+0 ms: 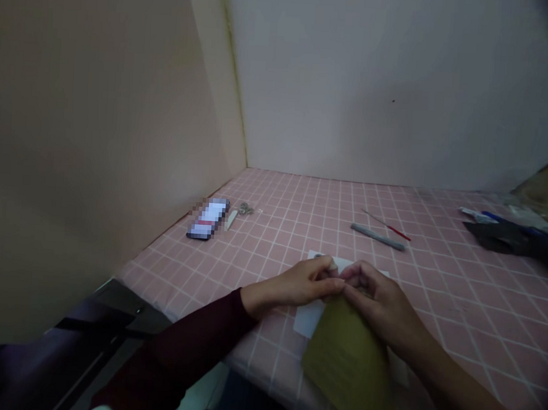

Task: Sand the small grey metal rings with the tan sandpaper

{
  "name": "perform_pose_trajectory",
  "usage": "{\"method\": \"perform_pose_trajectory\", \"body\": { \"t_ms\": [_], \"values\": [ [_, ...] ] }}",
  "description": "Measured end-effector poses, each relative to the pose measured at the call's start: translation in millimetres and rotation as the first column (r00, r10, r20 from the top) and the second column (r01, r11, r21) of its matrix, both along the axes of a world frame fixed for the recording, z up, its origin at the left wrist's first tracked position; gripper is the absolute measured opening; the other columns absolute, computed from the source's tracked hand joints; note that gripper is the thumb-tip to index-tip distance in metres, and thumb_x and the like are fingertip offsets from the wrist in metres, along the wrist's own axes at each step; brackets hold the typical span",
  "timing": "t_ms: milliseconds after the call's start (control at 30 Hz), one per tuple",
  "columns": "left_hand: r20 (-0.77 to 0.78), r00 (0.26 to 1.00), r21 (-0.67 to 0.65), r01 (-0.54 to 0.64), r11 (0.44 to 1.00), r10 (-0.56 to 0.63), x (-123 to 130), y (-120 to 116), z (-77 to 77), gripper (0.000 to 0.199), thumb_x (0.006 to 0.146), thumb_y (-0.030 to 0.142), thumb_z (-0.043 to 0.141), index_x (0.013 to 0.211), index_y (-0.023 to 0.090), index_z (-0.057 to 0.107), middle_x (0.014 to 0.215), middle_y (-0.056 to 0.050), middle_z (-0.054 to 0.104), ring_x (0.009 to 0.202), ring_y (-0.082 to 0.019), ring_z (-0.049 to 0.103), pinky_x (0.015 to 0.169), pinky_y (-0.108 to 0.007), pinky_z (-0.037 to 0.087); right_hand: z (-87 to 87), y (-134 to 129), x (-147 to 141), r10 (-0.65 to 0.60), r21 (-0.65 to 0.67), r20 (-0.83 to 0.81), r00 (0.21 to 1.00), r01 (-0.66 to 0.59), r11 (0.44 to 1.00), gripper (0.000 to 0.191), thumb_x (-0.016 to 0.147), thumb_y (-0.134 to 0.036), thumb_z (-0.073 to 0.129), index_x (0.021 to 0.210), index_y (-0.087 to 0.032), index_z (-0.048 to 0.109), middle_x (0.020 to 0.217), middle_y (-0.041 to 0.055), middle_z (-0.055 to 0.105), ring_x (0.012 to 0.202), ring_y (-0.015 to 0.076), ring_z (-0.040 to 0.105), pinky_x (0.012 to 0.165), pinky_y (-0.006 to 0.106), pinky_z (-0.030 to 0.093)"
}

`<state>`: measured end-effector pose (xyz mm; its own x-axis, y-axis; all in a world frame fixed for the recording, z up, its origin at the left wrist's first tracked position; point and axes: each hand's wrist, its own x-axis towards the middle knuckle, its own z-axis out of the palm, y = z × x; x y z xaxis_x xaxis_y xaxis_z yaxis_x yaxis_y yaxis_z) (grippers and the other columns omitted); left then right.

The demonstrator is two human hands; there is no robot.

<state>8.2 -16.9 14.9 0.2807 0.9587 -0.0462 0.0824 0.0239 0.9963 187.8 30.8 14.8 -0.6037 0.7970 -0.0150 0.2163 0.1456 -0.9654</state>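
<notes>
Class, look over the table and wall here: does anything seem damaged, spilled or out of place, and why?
Two marks look odd: a yellowish streak, like a stain, down the corner beside the pale back wall, and a small dark spot on that otherwise plain wall. No clear spill shows.

Table cover [440, 292] pink with white grid lines; mustard-olive sheet [352, 361], plain white paper [308, 319]. Rod [378, 237] grey, thin tool [399, 232] red at one end, sleeve [195, 342] dark maroon. Back wall [380, 51] pale grey, phone [209, 218] black-edged, its pale screen red-banded and pixelated.
</notes>
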Motion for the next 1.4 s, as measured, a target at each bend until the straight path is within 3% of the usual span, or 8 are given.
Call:
{"method": "perform_pose_trajectory", "body": {
  "t_ms": [133,367,467,567,633,833,1033,1400],
  "values": [
    [-0.248,0.967,0.16,-0.019,0.987,0.059,-0.4,-3.3,5.3,0.028,0.092,0.042,0.06,0.083,0.02,0.045,0.079,0.002,0.054,0.07,-0.012,0.049,0.062,-0.025,0.037,-2.8,6.7,2.7,0.011,-0.268,-0.023,1.0,-0.017,0.963,0.029,0.072,-0.042,0.076,0.077,-0.021,0.058,0.071,-0.0002,0.061,0.063,0.0148,0.054,0.059,0.028,0.041],
    [-0.397,0.917,0.402,0.133,0.906,0.042,-0.7,-8.7,13.6,0.014,0.097,0.032,0.051,0.09,0.021,0.046,0.079,0.0,0.055,0.071,-0.014,0.05,0.066,-0.027,0.039,-7.4,17.4,8.9,0.091,-0.643,-0.164,0.982,-0.176,0.746,0.035,0.066,-0.038,0.083,0.081,-0.02,0.056,0.069,-0.0023,0.058,0.056,0.0105,0.051,0.055,0.025,0.04],
    [-0.375,0.927,0.353,0.128,0.927,0.014,-1.2,-7.8,12.1,0.015,0.096,0.033,0.053,0.09,0.021,0.047,0.08,0.0,0.055,0.071,-0.014,0.051,0.068,-0.028,0.039,-5.7,13.0,7.5,0.11,-0.571,-0.19,0.976,-0.201,0.796,0.036,0.069,-0.038,0.081,0.082,-0.021,0.052,0.069,-0.0035,0.055,0.057,0.0109,0.05,0.054,0.025,0.038],
    [-0.245,0.969,0.175,0.058,0.983,-0.014,0.1,-5.6,8.3,0.019,0.095,0.035,0.055,0.087,0.02,0.048,0.077,0.001,0.052,0.068,-0.013,0.049,0.065,-0.027,0.038,-0.8,5.4,4.8,0.016,-0.287,-0.1,0.995,-0.045,0.957,0.036,0.071,-0.035,0.079,0.09,-0.024,0.051,0.068,-0.0041,0.056,0.058,0.0129,0.05,0.055,0.026,0.037],
    [-0.14,0.99,0.075,0.031,0.997,-0.02,1.5,-4.9,6.8,0.022,0.095,0.037,0.055,0.085,0.019,0.047,0.075,0.002,0.049,0.065,-0.012,0.045,0.062,-0.026,0.038,2.1,2.9,4.0,-0.04,-0.147,-0.047,0.998,0.032,0.989,0.039,0.072,-0.035,0.078,0.098,-0.025,0.051,0.069,-0.0038,0.058,0.059,0.0146,0.052,0.055,0.027,0.037],
    [-0.333,0.942,0.314,0.085,0.946,0.026,1.8,-10.5,12.8,0.013,0.097,0.032,0.052,0.094,0.021,0.047,0.081,0.0,0.054,0.073,-0.015,0.051,0.067,-0.028,0.037,0.6,6.0,4.2,0.067,-0.551,-0.218,0.974,-0.18,0.815,0.041,0.074,-0.04,0.076,0.103,-0.022,0.053,0.083,0.0007,0.066,0.067,0.0154,0.062,0.063,0.029,0.045],
    [-0.467,0.884,0.327,0.18,0.928,-0.007,-5.1,-6.7,6.5,0.013,0.097,0.032,0.052,0.093,0.021,0.047,0.076,0.003,0.05,0.066,-0.014,0.045,0.063,-0.028,0.032,-0.6,3.6,1.9,0.024,-0.443,-0.17,0.985,-0.099,0.891,0.038,0.071,-0.03,0.078,0.098,-0.021,0.054,0.067,-0.0069,0.053,0.052,0.0085,0.046,0.05,0.023,0.034],
    [0.009,0.994,0.011,0.112,0.994,-0.112,-8.2,-2.7,2.5,0.027,0.093,0.043,0.06,0.091,0.019,0.051,0.084,0.0,0.047,0.074,-0.013,0.043,0.064,-0.026,0.035,8.4,1.1,3.0,0.071,-0.421,-0.174,0.982,-0.139,0.896,0.034,0.072,-0.025,0.075,0.098,-0.02,0.053,0.071,-0.004,0.056,0.057,0.0103,0.047,0.054,0.024,0.036]
  ]
}}
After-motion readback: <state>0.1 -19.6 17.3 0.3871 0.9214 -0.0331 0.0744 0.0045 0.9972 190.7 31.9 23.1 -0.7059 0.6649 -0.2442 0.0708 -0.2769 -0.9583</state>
